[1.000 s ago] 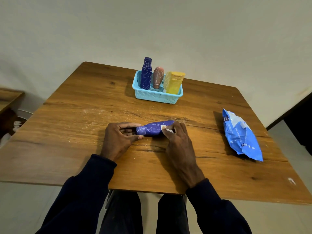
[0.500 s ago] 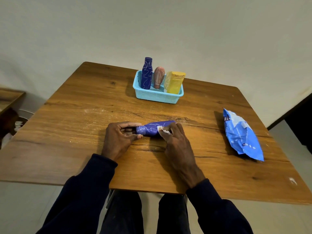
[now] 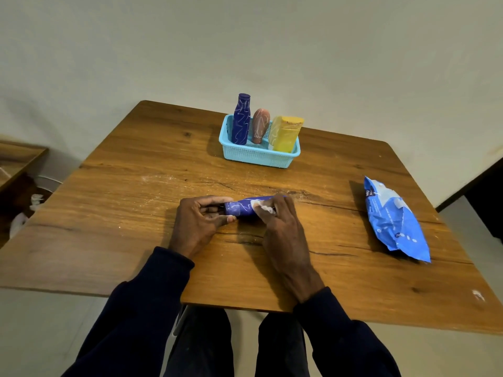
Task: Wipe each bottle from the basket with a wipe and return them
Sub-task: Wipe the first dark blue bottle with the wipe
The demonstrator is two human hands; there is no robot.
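Note:
A dark blue bottle (image 3: 243, 207) with pale squiggles lies on its side at the middle of the wooden table (image 3: 136, 191). My left hand (image 3: 198, 222) grips its cap end. My right hand (image 3: 280, 227) pinches a small white wipe (image 3: 261, 208) against the bottle's body. At the back of the table stands a light blue basket (image 3: 253, 156) that holds another dark blue bottle (image 3: 241, 119), a pinkish-brown bottle (image 3: 260, 126) and a yellow bottle (image 3: 285, 134), all upright.
A blue pack of wipes (image 3: 394, 219) lies on the table's right side. A low wooden piece of furniture (image 3: 16, 161) stands past the left edge. A plain wall rises behind the table.
My right hand has slid the wipe leftward along the bottle, toward my left hand. The left hand and the bottle have stayed in place.

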